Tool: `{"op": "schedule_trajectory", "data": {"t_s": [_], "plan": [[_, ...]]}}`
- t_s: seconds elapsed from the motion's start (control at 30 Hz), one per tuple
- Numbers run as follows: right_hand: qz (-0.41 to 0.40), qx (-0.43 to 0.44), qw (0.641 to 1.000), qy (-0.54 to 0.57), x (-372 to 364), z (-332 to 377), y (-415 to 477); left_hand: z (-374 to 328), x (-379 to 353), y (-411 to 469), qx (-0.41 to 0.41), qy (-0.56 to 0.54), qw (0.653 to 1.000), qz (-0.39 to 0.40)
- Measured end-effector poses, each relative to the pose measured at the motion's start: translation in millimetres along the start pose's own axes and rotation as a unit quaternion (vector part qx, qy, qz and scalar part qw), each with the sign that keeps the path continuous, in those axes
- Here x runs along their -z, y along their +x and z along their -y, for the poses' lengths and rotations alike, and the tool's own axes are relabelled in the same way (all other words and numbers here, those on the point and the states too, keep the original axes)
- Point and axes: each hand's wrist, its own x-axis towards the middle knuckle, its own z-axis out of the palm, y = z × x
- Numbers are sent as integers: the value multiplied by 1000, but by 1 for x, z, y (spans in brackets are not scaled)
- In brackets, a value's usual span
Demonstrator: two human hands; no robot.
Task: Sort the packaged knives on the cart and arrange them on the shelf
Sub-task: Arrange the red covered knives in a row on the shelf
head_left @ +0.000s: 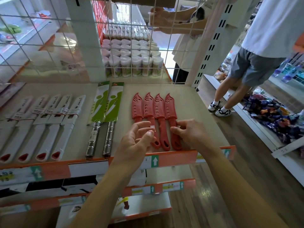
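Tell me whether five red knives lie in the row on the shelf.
No, four red knives in perforated sheaths lie side by side on the shelf.
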Motion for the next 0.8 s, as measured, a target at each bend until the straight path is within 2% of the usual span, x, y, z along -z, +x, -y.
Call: {"op": "schedule_trajectory", "data": {"t_s": [0.2,0.37,0.43,0.63,0.8], "plan": [[-5,-3,997,-79,0,5,-1,-3,6,-4,-6,-8,1000,-9],[-105,49,992,-58,0,22,-13,-9,20,-11,-16,-12,999,-31],[-119,79,989,-40,-1,38,-21,-12,31,-15,-26,-12,998,-52],[-81,106,989,-58,-23,90,-52,-13,74,-53,-48,-2,996,-80],[-71,124,990,-7,-56,131,-106,-2,127,-107,-51,12,994,-94]]}}
